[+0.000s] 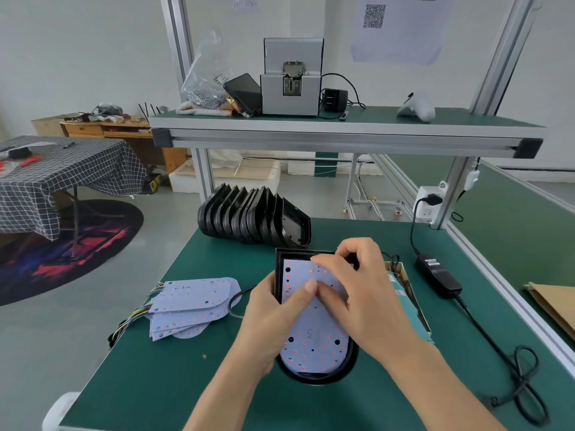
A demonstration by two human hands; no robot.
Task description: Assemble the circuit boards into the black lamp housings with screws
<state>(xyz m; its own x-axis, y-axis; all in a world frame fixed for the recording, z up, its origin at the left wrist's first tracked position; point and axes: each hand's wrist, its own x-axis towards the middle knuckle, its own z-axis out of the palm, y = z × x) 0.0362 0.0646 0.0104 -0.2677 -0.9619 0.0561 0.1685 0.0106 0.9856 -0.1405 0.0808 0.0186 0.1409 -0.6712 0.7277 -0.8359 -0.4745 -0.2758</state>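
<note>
Black plastic shows only as a rim around the pale circuit board [314, 340], because the board lies almost wholly inside the lamp housing [314, 379], which sits on the green bench mat [161, 377] close to the person. The left hand [273, 315] wraps the housing's left wall, fingers curled behind it and thumb laid across the board, seemingly to steady the shell and pin the board flat. The right hand [364, 293] reaches over the far end, its fingers bent down onto the board's upper corner; whether they pinch anything small there I cannot tell. My reading is that the board is being seated and squared before any screw goes in. Just left, spare boards [193, 303] are fanned with their coloured wires trailing off the edge, within easy reach for the next unit. Farther back, empty housings [255, 219] stand nested in a row. On the raised shelf sit a grey screw feeder [291, 94] and a bag of screws [205, 88], well apart from the hands.
</note>
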